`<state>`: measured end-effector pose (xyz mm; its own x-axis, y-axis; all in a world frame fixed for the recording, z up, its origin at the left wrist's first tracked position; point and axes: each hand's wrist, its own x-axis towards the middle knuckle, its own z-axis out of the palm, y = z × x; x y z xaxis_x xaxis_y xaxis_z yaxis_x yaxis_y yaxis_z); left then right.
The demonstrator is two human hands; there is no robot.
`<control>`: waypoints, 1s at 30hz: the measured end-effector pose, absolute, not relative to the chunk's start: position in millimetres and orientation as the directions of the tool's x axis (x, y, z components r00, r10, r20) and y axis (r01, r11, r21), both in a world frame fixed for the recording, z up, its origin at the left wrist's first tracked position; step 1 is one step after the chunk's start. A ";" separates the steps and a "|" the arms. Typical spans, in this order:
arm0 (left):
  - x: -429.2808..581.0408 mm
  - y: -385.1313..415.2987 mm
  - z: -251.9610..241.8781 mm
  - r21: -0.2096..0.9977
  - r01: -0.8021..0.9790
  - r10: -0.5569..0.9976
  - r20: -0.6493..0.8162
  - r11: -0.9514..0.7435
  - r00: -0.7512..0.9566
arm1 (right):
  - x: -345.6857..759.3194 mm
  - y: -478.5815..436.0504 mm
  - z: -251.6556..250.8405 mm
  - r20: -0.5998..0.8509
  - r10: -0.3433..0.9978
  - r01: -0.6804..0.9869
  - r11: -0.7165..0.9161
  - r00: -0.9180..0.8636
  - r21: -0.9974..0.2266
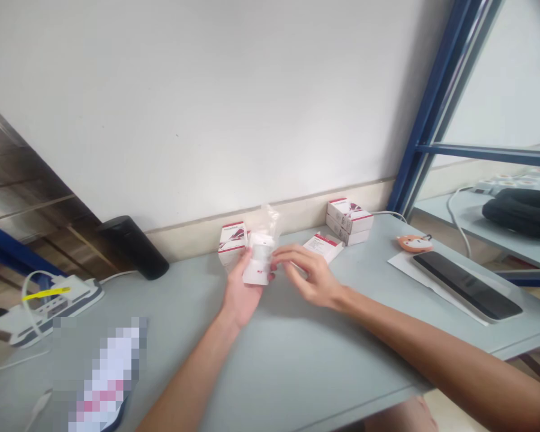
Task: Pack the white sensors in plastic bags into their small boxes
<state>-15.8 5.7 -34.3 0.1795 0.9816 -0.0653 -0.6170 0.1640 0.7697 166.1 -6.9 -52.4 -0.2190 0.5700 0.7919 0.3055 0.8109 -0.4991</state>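
Note:
My left hand [244,300] grips a flat white rectangular item [257,270] with a pale grey window and a small red mark, held up above the table. A crinkled clear plastic bag [270,219] stands up behind its top. My right hand [312,276] reaches in from the right, its fingers stretched to the item's right edge and its thumb apart from them; blur hides whether the fingertips press on it. Just behind my left hand stands a white and red box [233,240]. Another such box [324,245] lies flat beyond my right hand.
Two stacked boxes [350,221] stand near the wall. On the right are an orange toy-like object [414,242] and a dark-screened phone-shaped device [468,285] on paper. A black cylinder [135,247] leans at the left, near a power strip [56,306] with cables and a blurred-out object.

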 end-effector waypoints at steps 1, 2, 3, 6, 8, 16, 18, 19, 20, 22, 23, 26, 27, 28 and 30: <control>-15.3 5.1 -34.1 0.776 -0.606 0.980 -0.072 0.173 0.187 | 165.8 -6.6 -51.2 0.757 0.645 0.306 0.746 -0.109 -0.591; -15.1 4.7 -34.4 0.781 -0.599 0.978 -0.065 0.175 0.200 | 165.3 -5.6 -50.4 0.689 0.724 0.293 0.665 -0.026 -0.687; -15.2 4.8 -35.4 0.788 -0.592 0.975 -0.046 0.168 0.216 | 164.7 -4.1 -50.0 0.600 0.800 0.262 0.576 0.014 -0.774; -18.0 8.8 -44.6 0.849 -0.519 0.968 0.036 0.102 0.249 | 162.6 1.3 -51.2 0.358 0.932 0.162 0.362 -0.056 -0.918; -22.1 15.0 -54.7 0.908 -0.417 0.965 0.069 0.045 0.253 | 163.0 3.6 -52.6 0.320 0.943 0.195 0.332 -0.089 -0.923; -40.0 35.1 -69.0 0.994 -0.073 0.928 0.107 -0.087 0.356 | 179.1 9.4 -54.3 0.561 0.800 0.715 0.519 -0.213 -0.468; -43.4 34.5 -63.9 0.990 0.020 0.916 0.121 -0.139 0.382 | 180.4 10.9 -54.7 0.596 0.766 0.743 0.540 -0.240 -0.396; -45.1 33.4 -60.9 0.983 0.068 0.910 0.128 -0.168 0.393 | 180.5 11.3 -54.6 0.602 0.758 0.751 0.544 -0.249 -0.374; -46.4 31.8 -57.9 0.975 0.110 0.904 0.132 -0.192 0.406 | 180.4 11.4 -54.3 0.602 0.757 0.759 0.541 -0.253 -0.362; -47.6 27.9 -52.4 0.964 0.140 0.894 0.146 -0.224 0.424 | 180.1 11.2 -52.9 0.583 0.772 0.769 0.527 -0.254 -0.361; -47.0 25.8 -50.6 0.965 0.123 0.890 0.161 -0.233 0.426 | 180.0 11.1 -52.1 0.566 0.784 0.770 0.519 -0.255 -0.371; -41.1 22.5 -50.9 0.970 0.039 0.890 0.203 -0.240 0.408 | 180.5 11.3 -50.9 0.528 0.809 0.774 0.500 -0.257 -0.389; -38.6 22.8 -53.2 0.971 0.034 0.891 0.202 -0.236 0.407 | 180.8 11.6 -51.3 0.528 0.810 0.782 0.494 -0.255 -0.381; -36.4 23.8 -56.3 0.970 0.045 0.891 0.199 -0.238 0.407 | 181.1 11.9 -52.2 0.533 0.807 0.793 0.489 -0.252 -0.364; -33.8 27.0 -63.7 0.963 0.092 0.889 0.194 -0.253 0.415 | 181.1 12.0 -55.5 0.550 0.794 0.820 0.481 -0.258 -0.310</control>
<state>-33.8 27.0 -63.7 0.4152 0.8888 0.1942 0.0921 -0.2534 0.9630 181.1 12.0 -55.5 -0.2576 0.7945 0.5500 0.8203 0.4806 -0.3101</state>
